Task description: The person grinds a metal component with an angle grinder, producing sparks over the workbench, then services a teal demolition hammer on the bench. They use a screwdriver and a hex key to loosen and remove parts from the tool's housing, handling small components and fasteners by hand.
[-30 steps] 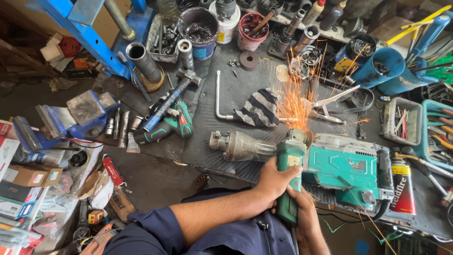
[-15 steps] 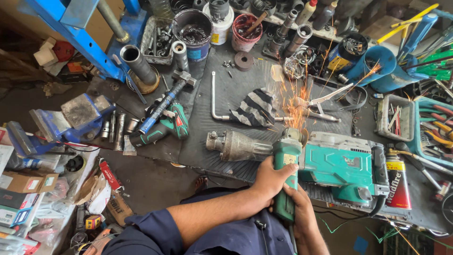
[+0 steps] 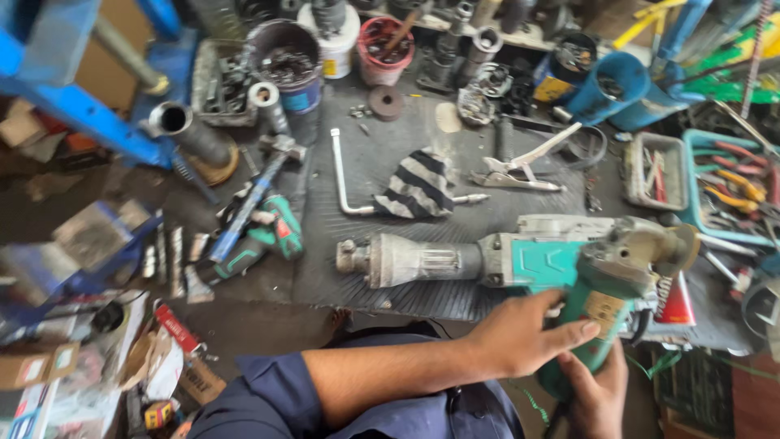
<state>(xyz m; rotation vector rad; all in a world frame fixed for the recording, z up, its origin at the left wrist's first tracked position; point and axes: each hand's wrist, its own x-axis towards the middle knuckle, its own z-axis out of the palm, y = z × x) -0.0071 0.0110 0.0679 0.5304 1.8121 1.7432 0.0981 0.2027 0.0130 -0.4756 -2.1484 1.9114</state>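
Note:
A green angle grinder (image 3: 613,301) is gripped by both hands over the bench's right side, its grey head and guard (image 3: 650,248) pointing right. My left hand (image 3: 524,333) wraps the grinder's body. Below it, my right hand (image 3: 593,390) closes on the rear handle. Under and behind the grinder a large teal and grey demolition hammer (image 3: 431,260) lies lengthwise on a ribbed black mat (image 3: 349,284). No sparks show.
A striped cloth (image 3: 418,187), an L-shaped wrench (image 3: 341,175) and locking pliers (image 3: 520,171) lie behind the hammer. To the left are a green cordless drill (image 3: 264,240) and a blue-handled hammer (image 3: 256,191). Tubs of parts (image 3: 284,57) line the back. A teal tray of pliers (image 3: 731,187) sits right.
Sparks flew from the grinder's disc near the striped cloth earlier; now they have stopped. The grinder has swung right, away from that spot, and both hands stay on it.

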